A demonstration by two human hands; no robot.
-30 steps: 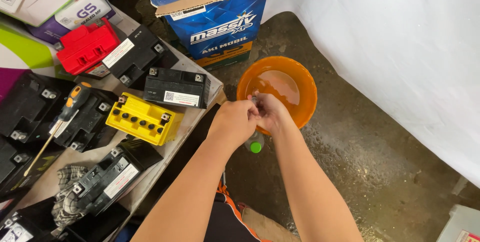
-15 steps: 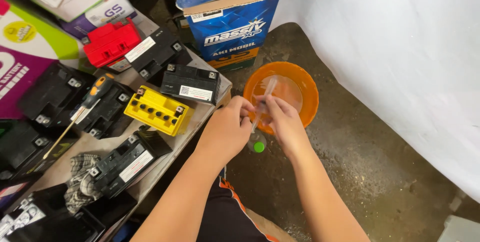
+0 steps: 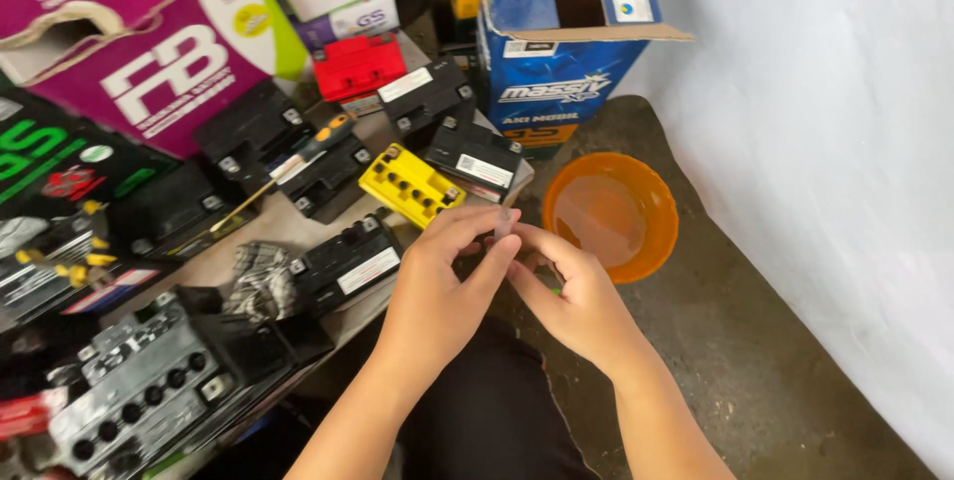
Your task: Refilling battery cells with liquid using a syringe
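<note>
Two bare hands meet above a person's lap. The left hand (image 3: 437,286) and right hand (image 3: 571,296) pinch together on a small clear tube-like piece (image 3: 503,225), which stands upright between the fingertips; what exactly it is cannot be told. A bit of green shows under the right palm, mostly hidden.

Judging by the grip, the piece is slight and slippery-looking, so it is best worked with fingertips close, wrists steady, and kept over the lap or bowl in case it drops.

Just beyond the hands, on the concrete floor, sits one orange plastic bowl (image 3: 656,207). To the left, a low bench (image 3: 253,232) carries small motorcycle batteries: one yellow battery (image 3: 409,185), one red battery (image 3: 358,65), and at least six black ones, among them a black battery (image 3: 345,263) nearest the left hand. One screwdriver (image 3: 288,170) with an orange-and-black handle lies across them. One open blue carton (image 3: 556,38) stands behind the bowl; one magenta box (image 3: 149,53) leans at upper left.
</note>
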